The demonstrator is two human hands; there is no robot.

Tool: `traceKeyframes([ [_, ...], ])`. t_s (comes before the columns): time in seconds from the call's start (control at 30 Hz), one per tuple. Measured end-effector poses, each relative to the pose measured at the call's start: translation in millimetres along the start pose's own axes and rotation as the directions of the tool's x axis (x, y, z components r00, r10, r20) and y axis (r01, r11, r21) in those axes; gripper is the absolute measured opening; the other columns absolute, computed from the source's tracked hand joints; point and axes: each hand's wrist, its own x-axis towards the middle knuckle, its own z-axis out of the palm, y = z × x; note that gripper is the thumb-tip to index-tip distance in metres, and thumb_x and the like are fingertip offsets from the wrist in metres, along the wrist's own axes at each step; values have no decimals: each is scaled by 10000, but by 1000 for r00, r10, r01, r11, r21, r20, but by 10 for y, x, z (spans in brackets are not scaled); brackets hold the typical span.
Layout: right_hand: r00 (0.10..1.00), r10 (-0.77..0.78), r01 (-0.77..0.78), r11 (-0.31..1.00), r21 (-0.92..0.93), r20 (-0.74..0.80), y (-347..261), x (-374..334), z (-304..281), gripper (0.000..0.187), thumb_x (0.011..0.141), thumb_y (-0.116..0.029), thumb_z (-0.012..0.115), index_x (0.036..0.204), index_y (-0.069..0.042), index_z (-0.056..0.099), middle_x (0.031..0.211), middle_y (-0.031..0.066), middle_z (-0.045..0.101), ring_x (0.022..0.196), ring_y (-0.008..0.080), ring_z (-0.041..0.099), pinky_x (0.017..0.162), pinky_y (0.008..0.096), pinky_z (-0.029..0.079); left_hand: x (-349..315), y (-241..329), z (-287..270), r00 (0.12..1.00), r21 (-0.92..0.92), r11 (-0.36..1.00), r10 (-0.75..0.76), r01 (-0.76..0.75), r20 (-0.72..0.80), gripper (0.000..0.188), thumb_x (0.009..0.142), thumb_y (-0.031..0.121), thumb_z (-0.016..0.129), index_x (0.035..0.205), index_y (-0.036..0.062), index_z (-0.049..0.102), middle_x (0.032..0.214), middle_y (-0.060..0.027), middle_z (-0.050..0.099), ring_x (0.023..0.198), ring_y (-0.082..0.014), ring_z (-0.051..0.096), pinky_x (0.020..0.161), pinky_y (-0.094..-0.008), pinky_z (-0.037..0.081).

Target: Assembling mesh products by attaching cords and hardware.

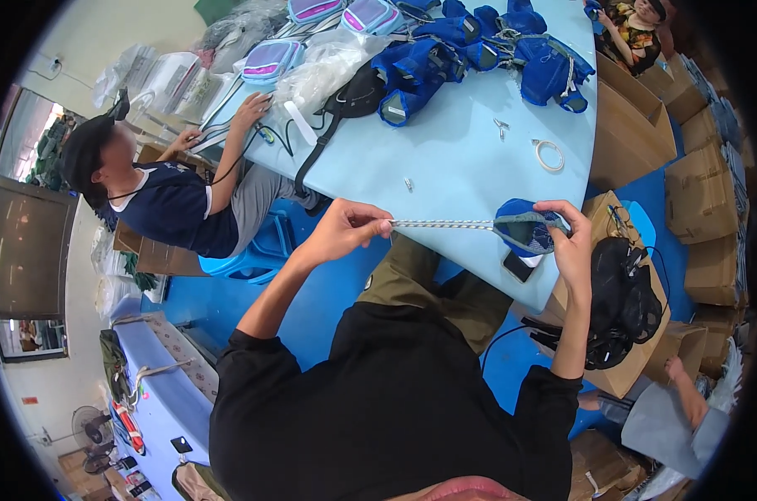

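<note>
A small blue mesh pouch (519,230) with a grey-green rim hangs over the near right corner of the light-blue table. My right hand (571,250) is closed on the rim at its right side. From the pouch's left side a doubled black-and-white cord (445,224) runs straight and taut to my left hand (345,233). There the thumb and fingers pinch its end. Both hands are held above the table's near edge, with the cord stretched between them. Part of the pouch's rim is hidden behind my right fingers.
Blue mesh pouches (479,50) are heaped at the table's far side. A tape roll (549,156), small metallic pieces (501,129) and a phone (519,266) lie nearer. A co-worker (174,196) sits at the left. Cardboard boxes (702,196) stand right, beside black bags (620,301).
</note>
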Motion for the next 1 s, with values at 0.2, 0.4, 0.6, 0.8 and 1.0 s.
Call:
traceKeyframes([
  [0.2,999,-34,33,998,-52,-11,-28,13,26,391,749,149,478,1041,41,716,1038,111,740,1001,167,685,898,289,528,-10,55,-4,981,272,955,156,-121,-112,175,969,74,705,1096,-18,782,771,-47,736,604,-76,567,557,-243,468],
  [0.4,998,-24,18,995,-99,-66,-165,-186,120,371,743,149,515,1039,31,706,1066,144,736,1062,249,693,947,343,525,-14,36,62,982,344,935,140,-89,-125,206,935,-37,639,1096,-31,768,844,-109,778,630,-126,645,599,-301,532],
  [0.6,988,-149,129,950,-285,-49,-220,-710,515,389,688,157,562,1017,2,699,1106,198,693,1097,398,666,973,413,530,-250,-136,0,990,352,935,82,-38,-112,118,957,-21,648,1036,-66,723,837,-129,767,673,-163,694,640,-298,558],
  [0.8,982,-173,122,893,-434,-79,-282,-1188,678,187,770,-34,800,936,-60,717,999,57,665,951,284,681,720,393,551,-357,-46,-184,956,469,871,247,-147,-160,83,938,-48,645,985,-68,711,799,-126,719,694,-184,695,657,-288,535],
  [1.0,959,-225,128,887,-444,-174,-313,-1435,847,123,849,-84,792,895,-23,696,846,78,628,709,288,655,592,380,514,-392,280,-216,885,582,769,434,-265,-170,116,876,-122,611,936,-59,687,771,-123,661,677,-217,653,649,-301,498],
])
